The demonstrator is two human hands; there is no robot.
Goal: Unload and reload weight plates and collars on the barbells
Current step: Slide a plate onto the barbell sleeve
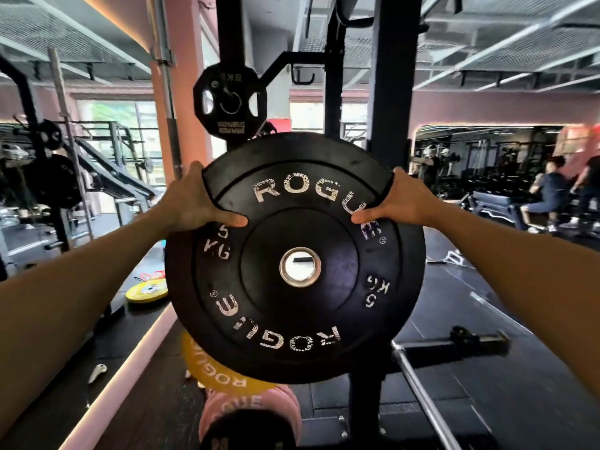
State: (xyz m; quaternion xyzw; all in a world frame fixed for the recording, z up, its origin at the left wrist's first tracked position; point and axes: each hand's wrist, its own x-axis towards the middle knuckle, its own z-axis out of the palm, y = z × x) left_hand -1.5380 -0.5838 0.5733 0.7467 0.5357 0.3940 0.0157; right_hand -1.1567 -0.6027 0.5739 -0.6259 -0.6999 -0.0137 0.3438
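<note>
My forearms reach in from the near corners, and both hands grip one black plate point(294, 258) upright in the air before me: my left hand point(191, 198) curls round its upper left rim, my right hand point(401, 201) round the upper right, thumbs on the face. Its centre hole is empty, so I judge it mid-transfer. Below it a yellow plate point(211, 368) and a pink plate point(246, 407) lie partly hidden; another yellow plate point(146, 292) lies flat on the floor, left. A bare barbell point(422, 397) runs off the near edge on the right. A small plate point(230, 100) hangs on the rack point(391, 92) beyond. I can't pick out any collars.
</note>
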